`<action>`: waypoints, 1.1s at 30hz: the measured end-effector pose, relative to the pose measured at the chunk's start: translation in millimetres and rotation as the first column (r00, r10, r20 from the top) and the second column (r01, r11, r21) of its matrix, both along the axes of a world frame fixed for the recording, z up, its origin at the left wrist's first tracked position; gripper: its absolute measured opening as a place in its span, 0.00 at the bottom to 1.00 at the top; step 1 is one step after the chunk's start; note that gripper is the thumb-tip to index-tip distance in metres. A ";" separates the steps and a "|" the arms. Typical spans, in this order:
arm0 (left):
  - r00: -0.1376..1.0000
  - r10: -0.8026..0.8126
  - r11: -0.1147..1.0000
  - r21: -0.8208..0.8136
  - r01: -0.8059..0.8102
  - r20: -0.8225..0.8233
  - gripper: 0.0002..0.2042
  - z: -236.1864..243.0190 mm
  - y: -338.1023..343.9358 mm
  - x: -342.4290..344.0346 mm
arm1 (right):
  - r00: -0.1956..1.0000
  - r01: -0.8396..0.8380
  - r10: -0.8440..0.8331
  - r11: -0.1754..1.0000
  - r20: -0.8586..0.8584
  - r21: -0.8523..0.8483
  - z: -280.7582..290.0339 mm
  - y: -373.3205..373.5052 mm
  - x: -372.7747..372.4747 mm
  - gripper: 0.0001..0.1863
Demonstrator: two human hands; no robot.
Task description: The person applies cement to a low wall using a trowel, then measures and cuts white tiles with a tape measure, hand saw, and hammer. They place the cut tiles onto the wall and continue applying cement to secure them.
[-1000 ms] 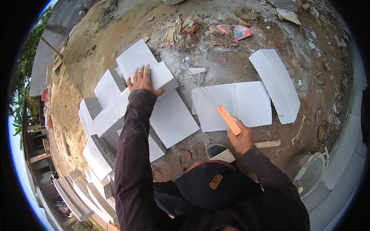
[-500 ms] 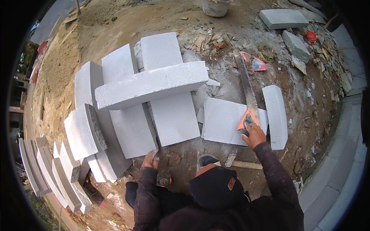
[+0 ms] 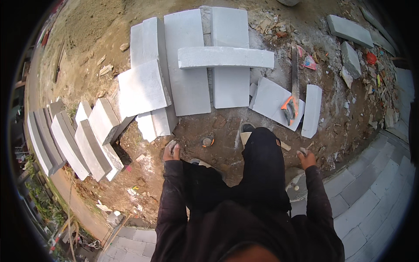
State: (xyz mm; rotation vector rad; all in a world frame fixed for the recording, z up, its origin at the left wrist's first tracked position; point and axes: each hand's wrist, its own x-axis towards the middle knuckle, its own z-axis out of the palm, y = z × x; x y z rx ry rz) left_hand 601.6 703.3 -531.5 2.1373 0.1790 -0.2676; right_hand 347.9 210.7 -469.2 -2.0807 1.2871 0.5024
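The hand saw (image 3: 295, 81) lies on a short white block (image 3: 271, 99), its orange and black handle toward me and its blade pointing away. My right hand (image 3: 307, 158) is off the saw, low at the right beyond my knee, with fingers loosely bent and apart and nothing visible in them. At the left, my left hand (image 3: 171, 151) hovers over the dirt near the stacked blocks (image 3: 159, 120), its dusty fingers slightly apart and nothing seen in them. A narrow white piece (image 3: 311, 111) lies beside the saw. A long block (image 3: 226, 57) lies across two flat ones.
More blocks (image 3: 89, 144) lean in a row at the left. A small grey and orange item (image 3: 207, 141) lies near my feet. Rubble and a red scrap (image 3: 371, 58) lie at the far right. Grey paving (image 3: 349, 209) curves along the right side.
My right hand has let go of the saw and drawn back toward me; the saw stays on the block. My view has shifted, bringing my legs and more paving into sight.
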 end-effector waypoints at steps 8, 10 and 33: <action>0.567 -0.064 0.704 0.366 0.609 -0.821 0.15 224.7 227.3 -152.6 | 0.958 0.244 -0.223 0.964 -0.178 0.106 122.0 96.3 -150.8 0.26; 0.249 -0.616 0.181 0.174 0.968 -0.748 0.18 257.2 265.0 -161.1 | 0.953 0.302 -0.300 0.951 -0.050 0.058 154.5 120.4 -148.7 0.25; 0.669 -0.394 0.587 0.388 0.711 -0.630 0.18 242.5 241.4 22.2 | 0.555 0.828 -0.832 0.550 -0.021 0.113 279.3 353.6 -208.7 0.25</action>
